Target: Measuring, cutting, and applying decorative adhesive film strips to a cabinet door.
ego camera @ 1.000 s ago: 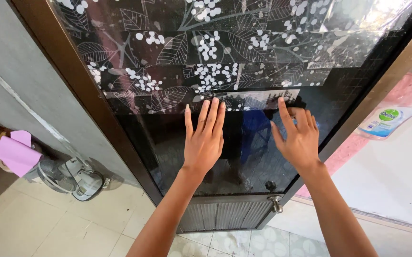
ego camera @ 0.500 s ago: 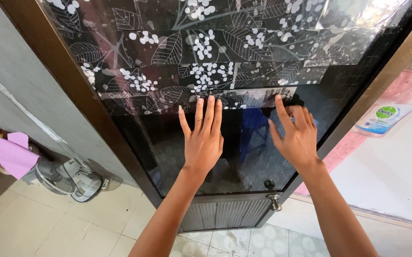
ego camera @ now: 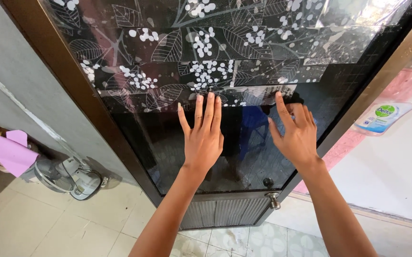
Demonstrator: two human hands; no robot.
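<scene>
Nearest, the left hand lies flat on the dark glass door, fingers straight and close together, grasping nothing. Just right of it the right hand presses flat too, fingers spread. Compared with a second ago both palms sit barely higher, fingertips touching the lower edge of the leaf-patterned film covering the far upper glass; the film edge looks unmoved

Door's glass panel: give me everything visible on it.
The glass panel looks dark and reflective, set in a brown frame. A film with white leaves and berry clusters covers its upper part; the lower part is bare. The left hand and right hand press flat against it, fingers at the film's lower edge.
</scene>
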